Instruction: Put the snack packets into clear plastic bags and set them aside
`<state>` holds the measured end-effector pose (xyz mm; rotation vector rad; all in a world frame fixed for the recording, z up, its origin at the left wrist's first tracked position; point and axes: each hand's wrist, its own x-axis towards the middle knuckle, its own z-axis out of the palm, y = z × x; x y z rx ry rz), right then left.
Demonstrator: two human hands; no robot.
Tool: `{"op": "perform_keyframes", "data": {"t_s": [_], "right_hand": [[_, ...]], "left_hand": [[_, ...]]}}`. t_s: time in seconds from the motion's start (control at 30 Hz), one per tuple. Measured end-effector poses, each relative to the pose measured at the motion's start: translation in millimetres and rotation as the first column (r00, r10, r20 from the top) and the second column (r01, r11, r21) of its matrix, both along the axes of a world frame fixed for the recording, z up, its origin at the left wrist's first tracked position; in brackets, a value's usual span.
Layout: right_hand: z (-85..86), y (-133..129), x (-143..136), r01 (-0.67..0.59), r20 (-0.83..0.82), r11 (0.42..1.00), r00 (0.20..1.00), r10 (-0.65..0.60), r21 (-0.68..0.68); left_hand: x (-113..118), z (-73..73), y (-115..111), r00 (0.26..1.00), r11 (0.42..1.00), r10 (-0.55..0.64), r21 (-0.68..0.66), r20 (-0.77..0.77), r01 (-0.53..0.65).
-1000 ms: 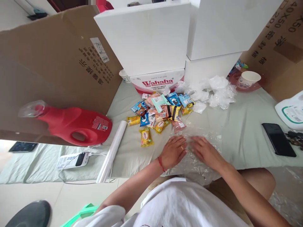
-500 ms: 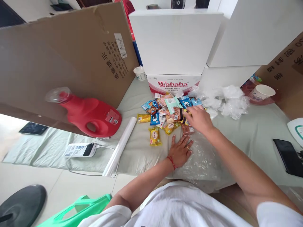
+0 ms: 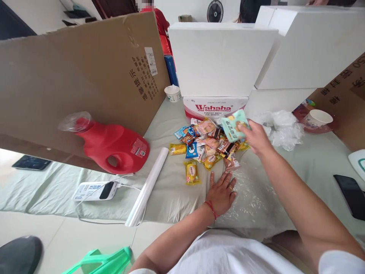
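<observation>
A pale green snack packet [image 3: 234, 126] is pinched in my right hand [image 3: 256, 137], raised over the right side of a heap of wrapped snacks [image 3: 211, 142]. My left hand [image 3: 222, 192] lies flat with its fingers spread on the green cloth, partly on a clear plastic sheet [image 3: 253, 190]. Just beyond its fingertips is a brown wrapped snack [image 3: 232, 163] at the heap's near edge. A yellow snack packet [image 3: 192, 172] sits apart, left of that hand. Another yellow packet [image 3: 177, 148] lies at the heap's left end.
White boxes [image 3: 222, 61] stand on a Wahaha carton [image 3: 215, 108] behind the heap. Crumpled clear plastic [image 3: 285, 129] and a paper cup [image 3: 318, 118] are at right. To the left are a red jug [image 3: 116, 146], a white roll [image 3: 146, 186] and a power bank [image 3: 95, 191].
My right hand, earlier down at the heap, has lifted the pale green packet off its top and moved it right. The left hand stays flat. The whole view has shifted slightly.
</observation>
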<state>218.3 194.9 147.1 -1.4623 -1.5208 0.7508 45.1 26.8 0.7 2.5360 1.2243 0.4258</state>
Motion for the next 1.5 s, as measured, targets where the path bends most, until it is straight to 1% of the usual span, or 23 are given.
{"op": "perform_keyframes", "data": {"t_s": [0.03,0.1,0.2,0.27,0.3,0.37,0.4,0.47,0.5,0.57,0.63,0.7,0.77,0.83,0.9,0.93,1.03,1.13,1.2,1.27,1.37,1.43,1.5], "right_hand": [[-1.1,-20,19,-0.023,-0.129,0.997,0.992,0.013,-0.073],[-8.0,-66,51,-0.029,-0.22,0.972,0.975,-0.023,-0.231],[-24.6,-130,80,-0.049,-0.159,0.894,0.987,-0.025,-0.446],[-35.9,-161,86,-0.024,-0.07,0.87,0.997,-0.013,-0.492],[-41.3,-172,87,0.022,0.002,0.893,1.0,-0.024,-0.45],[-52.9,-188,86,0.093,0.19,0.968,0.981,-0.048,-0.233],[-59.5,-195,85,0.074,0.286,0.993,0.957,-0.044,-0.097],[-75.1,-208,80,-0.091,0.449,0.991,0.893,0.038,0.096],[-83.5,-216,78,-0.203,0.517,0.971,0.849,0.11,0.126],[-98.5,-231,74,-0.378,0.63,0.922,0.737,0.246,0.082],[-106.0,-240,75,-0.456,0.681,0.89,0.649,0.339,-0.009],[-102.9,-236,77,-0.449,0.663,0.892,0.656,0.36,-0.04],[-92.1,-213,77,-0.397,0.629,0.918,0.719,0.296,0.022],[-78.8,-173,71,-0.349,0.63,0.93,0.75,0.203,0.116],[-67.8,-123,56,-0.366,0.664,0.916,0.728,0.171,0.166],[-63.7,-98,46,-0.39,0.694,0.907,0.698,0.177,0.161],[-56.3,-32,16,-0.474,0.809,0.88,0.527,0.259,0.027],[-49.4,4,1,-0.548,0.841,0.826,0.381,0.383,-0.128],[-42.3,4,8,-0.557,0.829,0.824,0.409,0.383,-0.106],[-34.0,-13,27,-0.511,0.781,0.86,0.542,0.31,0.013],[-25.1,-66,63,-0.408,0.651,0.905,0.72,0.24,0.117],[-27.1,-108,81,-0.386,0.593,0.92,0.758,0.272,0.071],[-39.1,-149,88,-0.392,0.557,0.92,0.761,0.333,-0.014]], "left_hand": [[0,0.4,0,1.0,1.0,0.0,-0.003,0.002,0.0],[-1,1.2,1,1.0,1.0,-0.002,-0.011,0.004,0.002],[-1,2.3,2,1.0,1.0,-0.008,-0.009,-0.016,0.008],[0,2.9,3,0.999,1.0,-0.01,0.002,-0.04,0.01],[0,3.2,3,0.999,1.0,-0.009,0.008,-0.05,0.009],[0,3.9,3,0.998,1.0,-0.006,0.019,-0.06,0.007],[1,4.2,3,0.998,1.0,-0.006,0.023,-0.061,0.007],[1,4.8,2,0.998,1.0,-0.001,0.022,-0.058,0.003],[2,5.0,2,0.998,1.0,0.003,0.017,-0.055,-0.002],[2,5.2,3,0.999,1.0,0.014,0.001,-0.044,-0.014],[3,5.1,3,0.999,1.0,0.015,-0.01,-0.033,-0.015],[3,4.7,3,1.0,1.0,0.008,-0.013,-0.03,-0.008],[3,4.0,3,0.999,1.0,0.006,-0.008,-0.037,-0.006],[2,3.2,3,0.999,1.0,0.009,0.002,-0.053,-0.009],[2,2.8,3,0.997,1.0,0.008,0.018,-0.078,-0.006],[2,2.8,3,0.996,1.0,0.005,0.025,-0.092,-0.002],[2,3.5,3,0.991,1.0,0.006,0.029,-0.131,-0.002],[1,4.5,3,0.991,1.0,0.019,0.002,-0.131,-0.019],[1,5.3,2,0.994,0.999,0.021,-0.024,-0.104,-0.024],[1,6.8,2,0.997,0.999,0.02,-0.049,-0.071,-0.024],[1,9.9,3,0.999,0.997,0.017,-0.072,-0.047,-0.021],[1,11.8,4,0.999,0.996,0.018,-0.085,-0.049,-0.022],[2,12.7,5,0.998,0.995,0.016,-0.095,-0.057,-0.021]]}}
